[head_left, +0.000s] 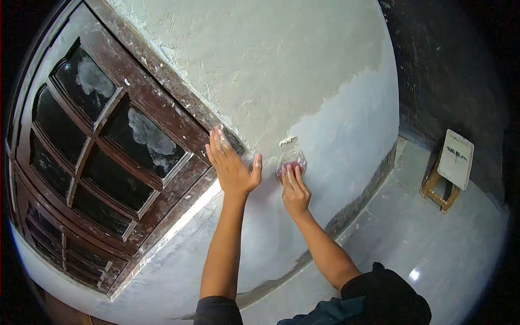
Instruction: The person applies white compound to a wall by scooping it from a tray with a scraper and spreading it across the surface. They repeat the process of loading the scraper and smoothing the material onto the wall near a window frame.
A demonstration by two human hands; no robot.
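My left hand (pixel 234 168) is spread open, with its palm toward the wall and its fingertips at the lower corner of the brown wooden window frame (pixel 203 116). To its right, my right hand (pixel 296 190) presses a crumpled piece of clear plastic (pixel 296 157) against the wall with bent fingers. A raised smear of pale putty (pixel 287 141) lies just above the plastic. The plastered wall (pixel 287 65) has a damp-looking grey-green coat higher up, while the part around and below my hands is paler and bluish.
A small wooden stool (pixel 432 190) stands on the tiled floor (pixel 411 244) at the right, with a whitish, putty-stained board (pixel 456 157) on top. Dark wall (pixel 444 70) rises behind it. White smudges mark the window's dark glass panes (pixel 127 181).
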